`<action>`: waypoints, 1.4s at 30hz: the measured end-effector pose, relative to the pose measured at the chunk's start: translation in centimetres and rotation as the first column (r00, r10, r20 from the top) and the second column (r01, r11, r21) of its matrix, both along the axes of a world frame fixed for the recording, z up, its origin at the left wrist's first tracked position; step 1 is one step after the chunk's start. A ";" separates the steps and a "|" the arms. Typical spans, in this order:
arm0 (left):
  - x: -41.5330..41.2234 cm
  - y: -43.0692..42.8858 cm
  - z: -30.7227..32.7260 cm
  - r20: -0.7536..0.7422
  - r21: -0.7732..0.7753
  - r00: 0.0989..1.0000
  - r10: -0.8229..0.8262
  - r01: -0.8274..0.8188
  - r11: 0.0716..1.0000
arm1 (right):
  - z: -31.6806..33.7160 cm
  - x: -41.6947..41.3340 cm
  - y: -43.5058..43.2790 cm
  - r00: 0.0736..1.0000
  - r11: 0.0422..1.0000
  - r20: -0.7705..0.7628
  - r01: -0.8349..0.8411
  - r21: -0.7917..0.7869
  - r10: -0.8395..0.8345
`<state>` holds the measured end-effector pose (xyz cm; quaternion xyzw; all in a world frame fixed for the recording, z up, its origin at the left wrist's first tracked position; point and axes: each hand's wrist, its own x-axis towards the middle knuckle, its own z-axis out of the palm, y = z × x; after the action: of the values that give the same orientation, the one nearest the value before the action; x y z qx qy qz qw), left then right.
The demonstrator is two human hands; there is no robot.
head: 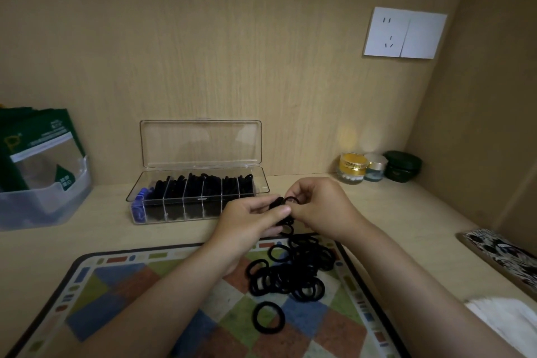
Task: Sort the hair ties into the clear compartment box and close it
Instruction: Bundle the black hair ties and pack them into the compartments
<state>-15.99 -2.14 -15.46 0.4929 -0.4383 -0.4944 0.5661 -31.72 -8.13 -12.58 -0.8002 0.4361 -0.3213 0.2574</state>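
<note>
A clear compartment box (263,183) stands against the back wall with its lid (200,142) raised upright. Most of its compartments hold black hair ties; the leftmost one holds blue ties (139,203). A heap of loose black hair ties (293,270) lies on the patterned mat (122,285), and one single tie (268,317) lies apart, nearer me. My left hand (250,221) and my right hand (319,206) meet above the heap, just in front of the box's right end. Together they pinch a small bunch of black ties (283,206), some dangling below.
A translucent bin (43,200) with green packets stands at the left. Cosmetic jars (353,167) and a dark green case (402,166) sit at the back right corner. A patterned flat object (502,256) and white cloth (505,320) lie along the right edge. A wall socket (404,33) is above.
</note>
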 end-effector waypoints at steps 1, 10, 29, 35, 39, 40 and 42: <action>0.0 0.0 0.0 0.006 -0.001 1.000 0.004 -0.004 1.000 | -0.1 0.1 0.0 1.000 0.999 -0.011 -0.016 -0.029 0.016; 0.4 0.0 0.3 -0.033 0.001 0.999 0.013 -0.013 1.000 | 1.2 -1.3 0.0 0.963 0.940 0.221 -0.213 0.267 0.156; 1.3 0.1 0.6 -0.028 0.040 0.999 0.045 -0.044 0.998 | -0.4 -3.9 -3.0 0.900 0.987 -0.421 0.150 0.052 -0.115; 1.3 0.1 0.6 -0.030 0.039 0.999 0.033 -0.032 0.999 | 0.0 -4.3 -2.7 0.900 0.983 -0.405 0.183 0.021 -0.159; 1.2 0.2 0.6 -0.024 0.029 0.999 0.034 -0.034 0.999 | -0.3 -3.9 -2.7 0.903 0.979 -0.406 0.187 0.079 -0.140; 1.2 0.1 0.5 -0.026 0.028 0.999 0.035 -0.034 0.999 | -0.3 -3.7 -2.6 0.895 0.982 -0.425 0.179 0.065 -0.135; 1.2 0.1 0.5 -0.029 0.025 0.999 0.040 -0.039 0.999 | -0.1 -3.2 -2.4 0.861 0.989 -0.496 0.145 0.030 -0.111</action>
<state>-14.79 -1.99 -14.92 0.5011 -0.4140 -0.4958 0.5759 -34.96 -10.56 -12.67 -0.8159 0.5499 -0.1083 0.1421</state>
